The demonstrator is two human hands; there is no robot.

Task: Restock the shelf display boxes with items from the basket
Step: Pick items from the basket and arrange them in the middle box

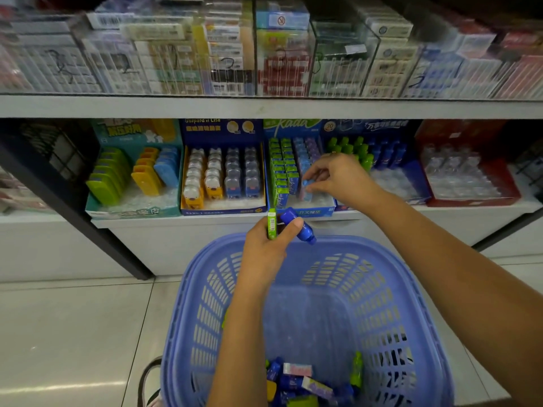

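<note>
**A:** Head view. Your right hand (338, 177) is down in the middle display box (308, 212), thumb and fingertips pinched on a pale blue pack (307, 185) at the front of its row.

**B:** And your left hand (270, 248) hovers just above the far rim of the basket (205, 289). Its fingers are curled round two things at once: a slim green pack (271, 226) standing upright and a blue bottle (298, 226) lying across your thumb.

**A:** So the step in hand, I judge, is seating that blue pack. Stand it upright, face forward, flush against the pack behind. Keep it clear of the green rows (282, 171) just to its left.

**B:** Once it's lined up, press it home with straight fingertips. A tilted one could lean on its neighbours and tip them.

**A:** The green pack looks right for those green rows in the same box. The bottle, I'd say, belongs in the box of bottles (382, 124) just to the right, where the front of the clear tray looks unfilled.

**B:** Pass one item at a time to your right hand. Two in one grip is a loose hold, and the bottle looks the likelier to slip.

**A:** There's more loose stock (296, 377) at the bottom of the basket: blue bottles, a green one, some pink-and-white packs. Plenty left to shelve, by the look of it.
</note>
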